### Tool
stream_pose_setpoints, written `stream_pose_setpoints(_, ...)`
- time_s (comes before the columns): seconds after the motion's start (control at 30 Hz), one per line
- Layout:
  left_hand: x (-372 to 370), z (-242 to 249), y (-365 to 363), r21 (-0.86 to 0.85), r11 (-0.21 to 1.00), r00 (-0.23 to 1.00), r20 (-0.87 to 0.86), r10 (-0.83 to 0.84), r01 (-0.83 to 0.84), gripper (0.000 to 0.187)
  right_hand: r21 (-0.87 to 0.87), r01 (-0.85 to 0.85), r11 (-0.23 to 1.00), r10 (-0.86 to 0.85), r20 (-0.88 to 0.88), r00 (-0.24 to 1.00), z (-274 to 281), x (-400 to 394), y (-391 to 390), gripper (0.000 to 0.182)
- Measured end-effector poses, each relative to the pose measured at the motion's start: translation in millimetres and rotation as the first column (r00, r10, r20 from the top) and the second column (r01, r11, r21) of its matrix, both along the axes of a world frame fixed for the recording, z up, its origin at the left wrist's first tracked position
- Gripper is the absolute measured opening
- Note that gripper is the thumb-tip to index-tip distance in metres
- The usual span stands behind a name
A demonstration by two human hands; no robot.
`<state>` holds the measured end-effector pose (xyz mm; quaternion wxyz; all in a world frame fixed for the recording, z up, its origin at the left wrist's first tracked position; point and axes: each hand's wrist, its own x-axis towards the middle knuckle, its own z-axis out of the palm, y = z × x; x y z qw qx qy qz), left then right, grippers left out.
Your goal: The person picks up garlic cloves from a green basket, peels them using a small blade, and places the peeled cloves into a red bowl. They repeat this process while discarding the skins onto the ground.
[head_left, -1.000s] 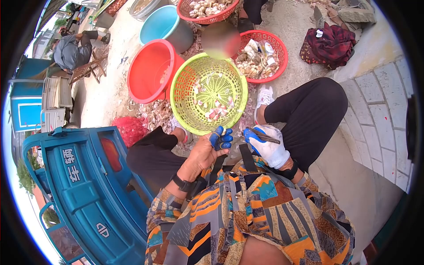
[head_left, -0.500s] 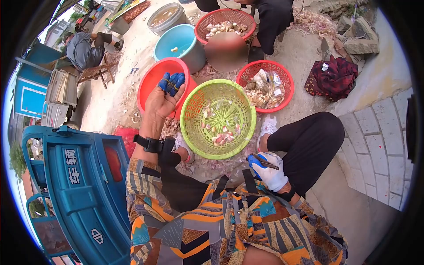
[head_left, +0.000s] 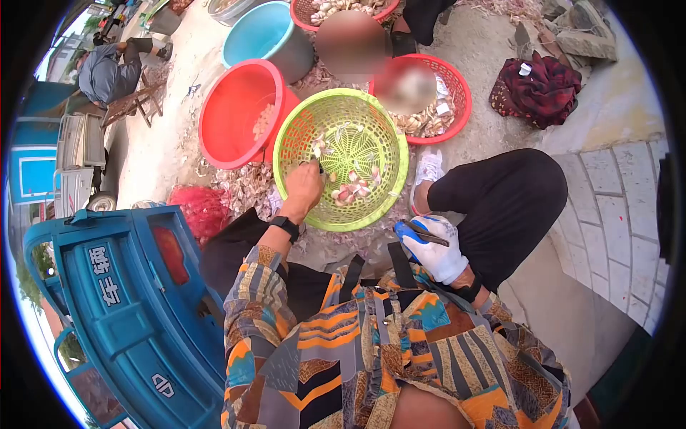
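Observation:
My left hand point(head_left: 304, 189) reaches over the near left rim into the green plastic basket point(head_left: 400, 164). Its fingers are curled downward beside a garlic clove point(head_left: 318, 148); the fingertips are mostly hidden, so what they pinch cannot be made out. More garlic cloves point(head_left: 350, 191) with pinkish skins lie on the basket's bottom. In a white and blue glove, my right hand point(head_left: 437, 250) rests by my right knee, closed around a small dark-handled knife point(head_left: 429, 234). A red basin point(head_left: 214, 118) left of the basket holds a patch of pale peeled cloves point(head_left: 264, 121).
A red basket point(head_left: 464, 107) of garlic stands at the right, partly blurred. Behind are a blue-lined bucket point(head_left: 250, 36) and another red basket point(head_left: 304, 16) near a person's dark-clothed leg point(head_left: 425, 18). A blue vehicle point(head_left: 128, 314) is at left, a tiled wall point(head_left: 607, 229) at right.
My left hand, with blue-covered fingertips, has come down from above the red basin into the green basket. My right hand keeps its hold on the knife. The view has shifted somewhat.

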<state>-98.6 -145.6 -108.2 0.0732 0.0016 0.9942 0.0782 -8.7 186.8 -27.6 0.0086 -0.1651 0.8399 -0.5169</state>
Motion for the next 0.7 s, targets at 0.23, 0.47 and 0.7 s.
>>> stream_pose_setpoints(0.23, -4.0, -39.6, 18.8, 0.031, 0.999, 0.999, -0.049, -0.022, 0.023, 0.026, -0.044, -0.042, 0.998, 0.045, 0.06, 0.997, 2.3, -2.9, 5.7, 0.024)
stream_pose_setpoints(0.47, 5.8, 48.0, 50.9, 0.747, 0.579, 0.941, 0.313, 0.127, -0.327, 0.024, 0.116, -0.007, 0.993, 0.058, -0.438, 0.897, 17.7, -9.6, 12.5, 0.024)
stream_pose_setpoints(0.7, 72.9, 131.8, 121.3, 0.61, 0.792, 0.983, 0.158, -0.092, -0.023, 0.034, -0.065, 0.014, 0.998, -0.021, -0.111, 0.994, 36.6, -8.5, -3.2, 0.013)
